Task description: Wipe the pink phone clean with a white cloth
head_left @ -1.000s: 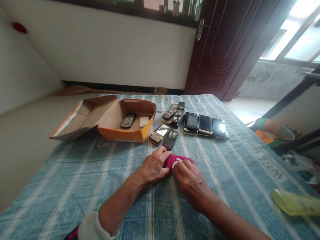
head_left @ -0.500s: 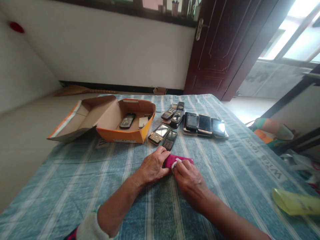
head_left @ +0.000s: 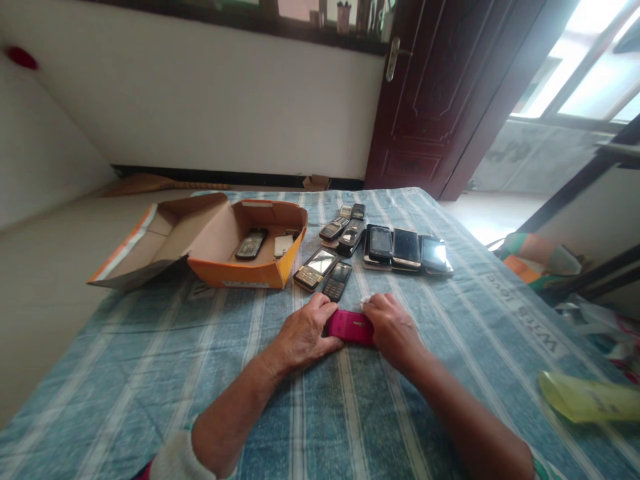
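A faint pale mark is borne on the back of a pink phone [head_left: 350, 328], but it is too small to be read. The casing is smooth, glossy and rounded at the corners. The phone is laid sideways between the two hands, low over a blue striped cloth [head_left: 260, 413]; whether it is lifted off the fabric cannot be told. Its left end is pinched between the thumb and fingers of the left hand [head_left: 307, 331]. Its right end is covered by the right hand [head_left: 395, 330], whose fingers are curled in, with a crumpled white wad [head_left: 367, 302] gripped at their tips. Just beyond, a gold-trimmed keypad phone [head_left: 316, 269] and a dark keypad phone [head_left: 337, 281] are set side by side. To the left, an orange box [head_left: 240, 273] is seen with its lid [head_left: 167, 230] folded back; inside are held a dark phone [head_left: 251, 244] and a white piece [head_left: 283, 247]. The print on its front cannot be made out. Along the cloth's right side, "With love" can be read
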`<state>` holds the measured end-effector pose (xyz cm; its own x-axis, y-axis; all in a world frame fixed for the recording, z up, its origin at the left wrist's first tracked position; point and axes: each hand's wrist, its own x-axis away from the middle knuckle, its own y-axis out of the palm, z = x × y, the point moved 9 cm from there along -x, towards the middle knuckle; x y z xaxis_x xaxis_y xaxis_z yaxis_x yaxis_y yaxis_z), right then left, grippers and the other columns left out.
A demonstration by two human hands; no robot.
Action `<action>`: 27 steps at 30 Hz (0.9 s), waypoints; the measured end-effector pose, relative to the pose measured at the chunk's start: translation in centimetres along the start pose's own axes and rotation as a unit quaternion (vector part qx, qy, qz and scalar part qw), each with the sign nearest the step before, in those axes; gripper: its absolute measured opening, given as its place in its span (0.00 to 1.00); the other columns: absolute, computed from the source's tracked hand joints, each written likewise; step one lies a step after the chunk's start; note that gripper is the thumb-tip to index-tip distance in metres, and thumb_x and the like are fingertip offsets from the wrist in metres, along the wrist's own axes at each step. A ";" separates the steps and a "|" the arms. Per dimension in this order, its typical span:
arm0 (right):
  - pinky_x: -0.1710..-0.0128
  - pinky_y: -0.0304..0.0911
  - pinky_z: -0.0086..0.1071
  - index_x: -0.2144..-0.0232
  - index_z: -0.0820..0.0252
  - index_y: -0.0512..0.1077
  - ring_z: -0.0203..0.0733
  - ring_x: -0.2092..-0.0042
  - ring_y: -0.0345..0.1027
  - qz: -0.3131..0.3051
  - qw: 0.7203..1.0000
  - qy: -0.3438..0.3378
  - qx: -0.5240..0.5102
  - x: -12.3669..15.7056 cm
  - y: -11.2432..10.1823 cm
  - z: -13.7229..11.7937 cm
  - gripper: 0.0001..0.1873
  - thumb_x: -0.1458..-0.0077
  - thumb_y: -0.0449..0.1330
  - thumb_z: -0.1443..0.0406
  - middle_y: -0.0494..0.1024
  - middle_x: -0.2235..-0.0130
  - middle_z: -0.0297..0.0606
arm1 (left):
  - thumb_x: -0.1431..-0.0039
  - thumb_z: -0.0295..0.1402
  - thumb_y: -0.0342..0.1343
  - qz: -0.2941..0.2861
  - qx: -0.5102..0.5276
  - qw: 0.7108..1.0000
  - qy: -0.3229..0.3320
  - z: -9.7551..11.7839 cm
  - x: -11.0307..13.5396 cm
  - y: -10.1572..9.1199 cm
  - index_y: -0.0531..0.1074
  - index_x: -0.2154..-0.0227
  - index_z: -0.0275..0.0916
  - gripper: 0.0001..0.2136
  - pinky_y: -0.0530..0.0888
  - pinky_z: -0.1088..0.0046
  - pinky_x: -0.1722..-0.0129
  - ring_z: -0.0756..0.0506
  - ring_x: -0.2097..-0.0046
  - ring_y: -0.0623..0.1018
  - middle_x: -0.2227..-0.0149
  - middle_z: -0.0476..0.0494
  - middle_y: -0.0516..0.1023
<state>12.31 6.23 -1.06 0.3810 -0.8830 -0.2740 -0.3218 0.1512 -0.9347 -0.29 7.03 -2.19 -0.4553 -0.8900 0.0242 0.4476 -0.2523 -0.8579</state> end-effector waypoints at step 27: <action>0.59 0.61 0.32 0.68 0.57 0.76 0.42 0.60 0.64 0.083 0.992 0.058 -0.075 1.9 -2.0 3.4 0.16 0.42 0.50 0.76 0.75 0.63 0.38 | 0.53 0.33 0.62 0.019 -0.006 1.000 -0.017 0.4 -0.1 -0.5 0.70 0.57 0.39 0.17 0.72 0.68 0.58 0.43 0.57 0.75 0.53 0.42 0.69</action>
<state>16.62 5.75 -0.46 0.2131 -0.8979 -0.3852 -0.5008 0.2381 -0.8322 -0.19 7.07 -1.58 -0.4124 -0.9110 0.0094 0.4549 -0.2148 -0.8642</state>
